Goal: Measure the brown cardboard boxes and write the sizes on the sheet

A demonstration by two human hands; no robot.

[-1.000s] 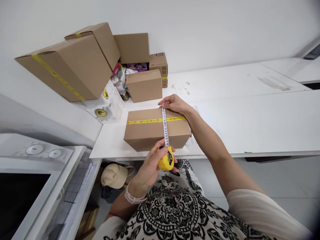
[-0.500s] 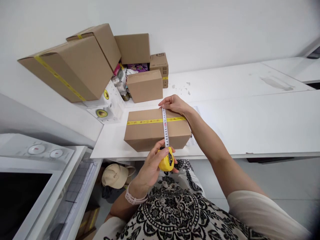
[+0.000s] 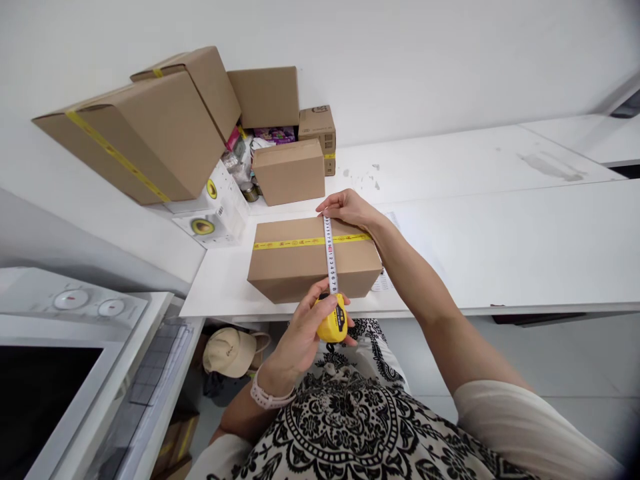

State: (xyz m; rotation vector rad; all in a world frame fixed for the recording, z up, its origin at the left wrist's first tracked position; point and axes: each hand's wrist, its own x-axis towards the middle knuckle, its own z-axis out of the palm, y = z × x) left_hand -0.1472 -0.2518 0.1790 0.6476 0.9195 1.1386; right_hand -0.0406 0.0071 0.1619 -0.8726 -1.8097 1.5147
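A sealed cardboard box [image 3: 290, 263] with a yellow tape strip lies on the white table [image 3: 500, 247] near its front edge. My left hand [image 3: 305, 330] is closed around a yellow tape measure [image 3: 334, 323] just in front of the box. Its white blade [image 3: 329, 253] runs across the box top from front to back. My right hand [image 3: 350, 208] presses the blade's end down at the box's far edge, fingers curled over it.
Several cardboard boxes [image 3: 150, 127] are stacked at the back left beside a white carton with avocado pictures [image 3: 210, 213]. A smaller box [image 3: 289, 171] stands behind the measured one. A white appliance [image 3: 75, 347] sits at the left. A beige cap [image 3: 231, 352] lies under the table.
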